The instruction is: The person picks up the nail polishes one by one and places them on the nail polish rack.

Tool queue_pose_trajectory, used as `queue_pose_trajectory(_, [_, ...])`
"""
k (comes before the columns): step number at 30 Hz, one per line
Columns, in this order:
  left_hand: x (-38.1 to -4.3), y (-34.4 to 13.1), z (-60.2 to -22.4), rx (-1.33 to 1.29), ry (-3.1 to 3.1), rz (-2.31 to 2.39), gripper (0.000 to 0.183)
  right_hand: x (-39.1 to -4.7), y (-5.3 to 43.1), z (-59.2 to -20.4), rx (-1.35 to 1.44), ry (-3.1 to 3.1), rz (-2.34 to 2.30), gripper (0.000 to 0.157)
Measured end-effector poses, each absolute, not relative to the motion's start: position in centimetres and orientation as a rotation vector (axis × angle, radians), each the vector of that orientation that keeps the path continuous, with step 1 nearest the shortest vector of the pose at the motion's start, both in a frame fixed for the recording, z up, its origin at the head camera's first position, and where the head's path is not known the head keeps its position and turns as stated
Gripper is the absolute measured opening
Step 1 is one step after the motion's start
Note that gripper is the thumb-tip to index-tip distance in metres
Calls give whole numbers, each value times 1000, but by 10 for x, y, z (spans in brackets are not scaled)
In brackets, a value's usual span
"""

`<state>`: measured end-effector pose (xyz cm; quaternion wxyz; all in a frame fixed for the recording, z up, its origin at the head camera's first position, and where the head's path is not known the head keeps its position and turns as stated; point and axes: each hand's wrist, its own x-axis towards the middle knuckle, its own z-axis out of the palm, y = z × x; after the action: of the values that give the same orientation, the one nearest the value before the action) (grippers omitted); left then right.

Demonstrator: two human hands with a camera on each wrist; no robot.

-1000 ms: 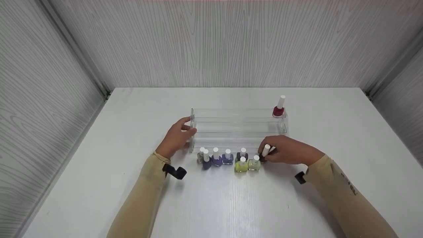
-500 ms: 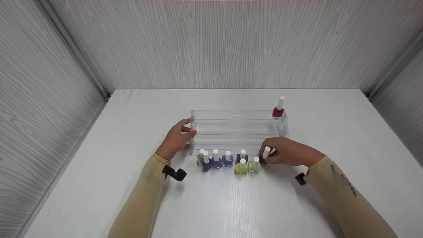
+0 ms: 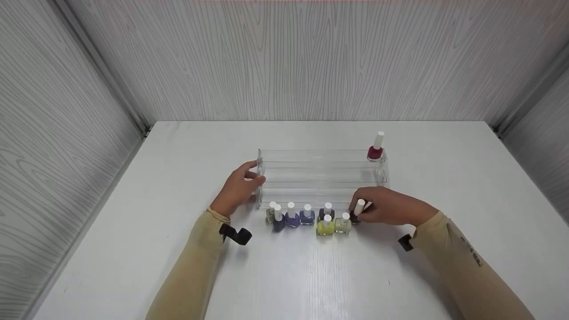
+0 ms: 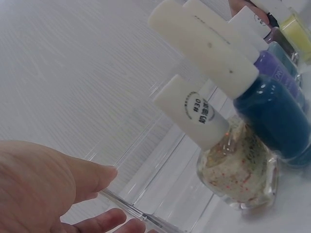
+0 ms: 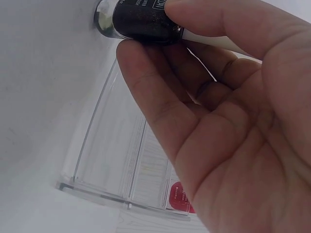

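My right hand pinches a dark nail polish bottle between thumb and fingers, at the right end of a group of bottles. My left hand grips the left end panel of a clear acrylic tiered rack, thumb on the near side in the left wrist view. A red nail polish bottle stands on the rack's top tier at the right. In front of the rack stand a glitter bottle, a dark blue bottle, a purple bottle, a yellow bottle and a pale green bottle.
A blue-grey bottle and a dark grey bottle stand in the same group. The white table is bounded by wood-grain panels at the back and sides.
The view has shifted slightly, moving everything a little down in the frame. Both hands keep their places and holds; the bottles and the rack stay put.
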<state>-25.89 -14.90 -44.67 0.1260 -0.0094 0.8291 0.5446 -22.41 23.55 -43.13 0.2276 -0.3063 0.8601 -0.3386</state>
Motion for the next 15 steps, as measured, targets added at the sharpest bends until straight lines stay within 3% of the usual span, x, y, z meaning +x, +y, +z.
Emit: queue_pose_trajectory(15, [-258, -148, -446, -35, 2416, 1592, 63, -222, 235, -429, -898, 2410, -805, 24])
